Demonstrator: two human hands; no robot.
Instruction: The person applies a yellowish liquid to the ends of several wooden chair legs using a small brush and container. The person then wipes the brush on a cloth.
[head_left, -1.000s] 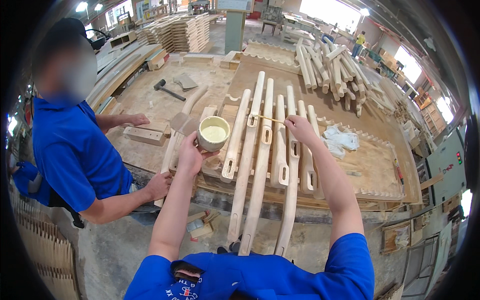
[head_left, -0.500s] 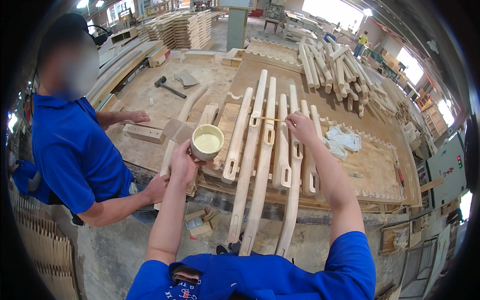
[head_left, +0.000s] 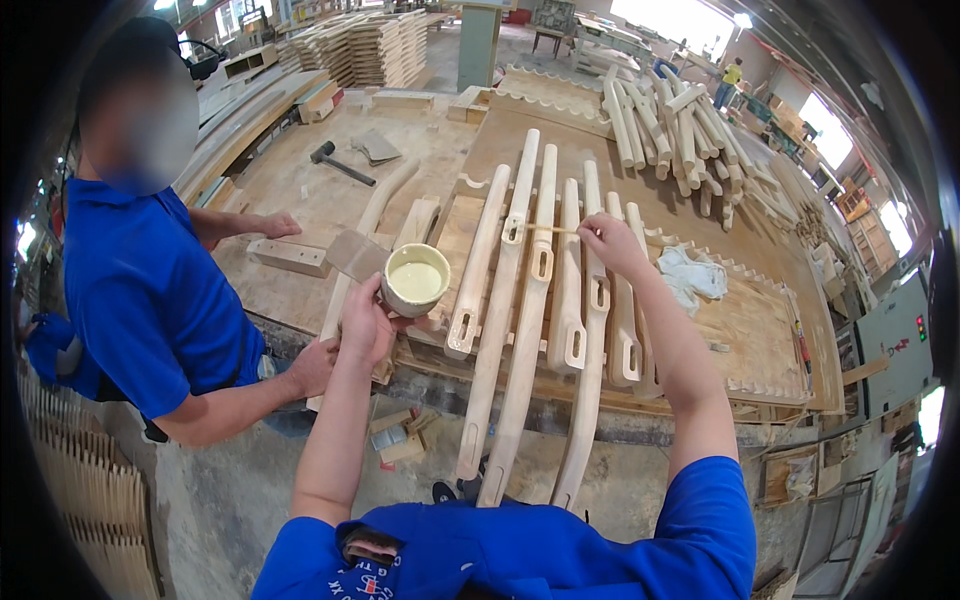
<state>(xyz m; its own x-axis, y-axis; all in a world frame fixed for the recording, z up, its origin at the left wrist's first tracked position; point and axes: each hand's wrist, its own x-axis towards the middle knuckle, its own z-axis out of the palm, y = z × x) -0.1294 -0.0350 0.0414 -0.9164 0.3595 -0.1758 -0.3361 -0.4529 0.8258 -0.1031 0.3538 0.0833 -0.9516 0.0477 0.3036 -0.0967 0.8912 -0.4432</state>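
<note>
Across pale slotted wooden rails [head_left: 522,360], pinching a thin yellowish stick [head_left: 553,231] in the right hand [head_left: 610,243], gripping a round cream pot [head_left: 410,304] beside them in the left hand [head_left: 368,322], could slop pale-yellow liquid [head_left: 418,274] if tipped

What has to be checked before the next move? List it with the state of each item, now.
1. Cup secure and upright in the left hand: ok, gripped, with pale liquid inside.
2. Thin stick held by the right hand: ok, pinched near one end.
3. Stick tip inside the slot: cannot tell; it is at the slot, but too small to judge.
4. White cloth clear of the slotted wooden pieces: ok, it lies to their right.
5. Left forearm clear of the co-worker's nearer hand: cannot tell; they look close together.
</note>
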